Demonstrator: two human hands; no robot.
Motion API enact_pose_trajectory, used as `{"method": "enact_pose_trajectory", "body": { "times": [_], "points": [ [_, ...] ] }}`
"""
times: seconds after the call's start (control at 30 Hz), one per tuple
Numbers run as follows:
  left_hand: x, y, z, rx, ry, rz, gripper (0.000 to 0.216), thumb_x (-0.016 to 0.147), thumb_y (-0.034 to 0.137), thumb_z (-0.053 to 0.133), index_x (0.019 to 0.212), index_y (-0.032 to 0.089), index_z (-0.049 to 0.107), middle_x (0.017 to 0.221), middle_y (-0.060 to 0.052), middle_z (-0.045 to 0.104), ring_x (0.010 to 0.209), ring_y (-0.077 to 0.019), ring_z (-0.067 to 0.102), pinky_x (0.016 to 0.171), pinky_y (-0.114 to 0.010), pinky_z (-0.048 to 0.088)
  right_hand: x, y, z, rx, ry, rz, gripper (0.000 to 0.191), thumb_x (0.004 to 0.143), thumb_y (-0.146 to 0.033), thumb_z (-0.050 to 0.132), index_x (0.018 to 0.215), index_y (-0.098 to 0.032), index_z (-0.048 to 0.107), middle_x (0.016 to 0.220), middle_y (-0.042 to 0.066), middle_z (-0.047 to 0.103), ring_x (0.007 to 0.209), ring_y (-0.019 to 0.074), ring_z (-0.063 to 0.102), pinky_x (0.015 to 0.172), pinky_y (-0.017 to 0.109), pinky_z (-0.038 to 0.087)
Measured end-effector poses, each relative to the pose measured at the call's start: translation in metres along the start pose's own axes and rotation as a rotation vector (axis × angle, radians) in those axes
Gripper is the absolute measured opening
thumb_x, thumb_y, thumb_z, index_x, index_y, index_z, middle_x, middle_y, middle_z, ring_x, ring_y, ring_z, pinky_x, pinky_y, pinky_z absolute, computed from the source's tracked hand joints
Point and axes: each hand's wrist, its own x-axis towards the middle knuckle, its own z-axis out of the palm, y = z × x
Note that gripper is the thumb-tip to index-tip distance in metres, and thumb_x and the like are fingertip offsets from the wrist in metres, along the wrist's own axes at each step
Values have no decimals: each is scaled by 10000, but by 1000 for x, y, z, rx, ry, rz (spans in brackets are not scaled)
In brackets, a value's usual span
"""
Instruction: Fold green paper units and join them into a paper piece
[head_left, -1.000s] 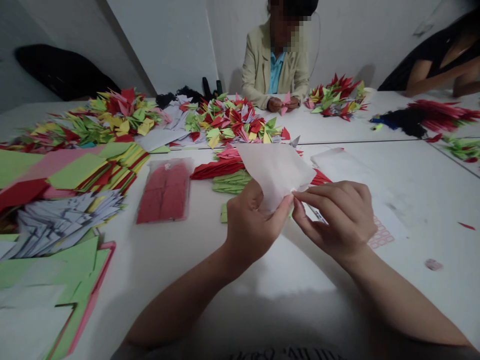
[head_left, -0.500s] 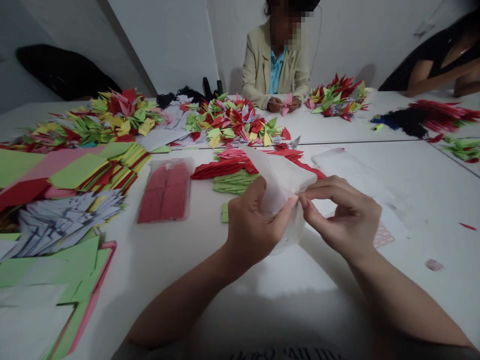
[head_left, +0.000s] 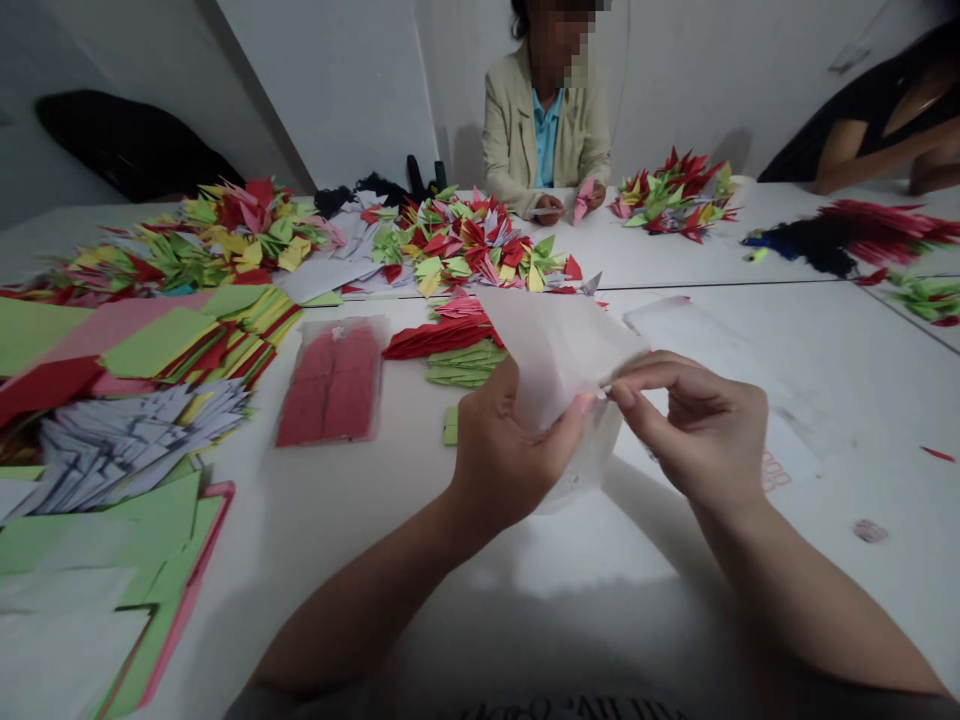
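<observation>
Left hand (head_left: 510, 455) is closed on a translucent sheet (head_left: 551, 345), thumb on the near face and fingers tucked behind, gripping its lower left part. Just left of this hand a flat red packet (head_left: 330, 380) lies on the white tabletop (head_left: 375, 540), and behind the hand are fanned stacks of red folded pieces (head_left: 435, 338) and green folded pieces (head_left: 461, 365).

The translucent sheet is held up off the tabletop between the two hands. Its upper part stands tilted away from the person and a looser part sags below the fingertips. Whether it is a single leaf or a thin sleeve cannot be told. It looks very light and limp, thin enough for the colours behind it to show through. It would probably crease or tear if pulled hard, and its smooth face may slide between dry fingers. A light pinch right at an edge or corner, with the other hand holding nearby, seems the safest hold, because a grip in the middle would crumple it.

Right hand (head_left: 709, 430) pinches the sheet's right edge between thumb and forefinger, nearly touching the left hand's fingertips, with the other fingers curled loosely. Beneath and beyond it lies a white card with pink print (head_left: 780, 465).
</observation>
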Motion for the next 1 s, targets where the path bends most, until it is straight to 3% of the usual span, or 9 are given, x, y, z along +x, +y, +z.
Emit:
{"method": "enact_pose_trajectory", "body": {
  "times": [0.3, 0.5, 0.6, 0.8, 1.0],
  "points": [
    [7, 3, 0, -144, 4, -124, 160, 707, 186, 728, 854, 162, 667, 853, -52, 734, 781, -204, 703, 688, -300, 598, -1, 0, 0, -3, 64, 38, 32, 795, -211, 671, 776, -233, 687, 738, -2, 676, 679, 148, 621, 586, 301, 491],
    [7, 1, 0, -150, 16, -149, 221, 694, 217, 750, 889, 159, 662, 896, -64, 729, 808, -205, 701, 710, -309, 600, -5, -2, 2, -449, 178, -394, 209, 709, -141, 739, 872, -260, 683, 748, -20, 699, 661, 158, 638, 643, 343, 465],
    [5, -1, 2, -107, 33, -119, 246, 700, 239, 749, 912, 160, 652, 911, -66, 724, 822, -209, 697, 711, -308, 595, -7, -3, 3, -614, 134, -508, 267, 709, -148, 744, 935, -270, 672, 749, -33, 705, 643, 147, 636, 642, 340, 436],
    [0, -4, 3, 16, 99, 0, 339, 727, 235, 732, 1038, 179, 609, 944, -59, 710, 865, -200, 686, 742, -286, 575, -7, -5, 4, -713, 81, -521, 282, 739, -160, 729, 991, -261, 653, 779, -24, 715, 658, 140, 635, 669, 343, 411],
    [-5, -3, 4, 213, 167, 186, 275, 710, 230, 738, 948, 183, 609, 814, -13, 699, 720, -152, 670, 616, -221, 525, -7, -5, 2, -828, 85, -621, 268, 746, -203, 729, 992, -248, 635, 780, -17, 704, 662, 151, 620, 680, 356, 410]
  ]
}}
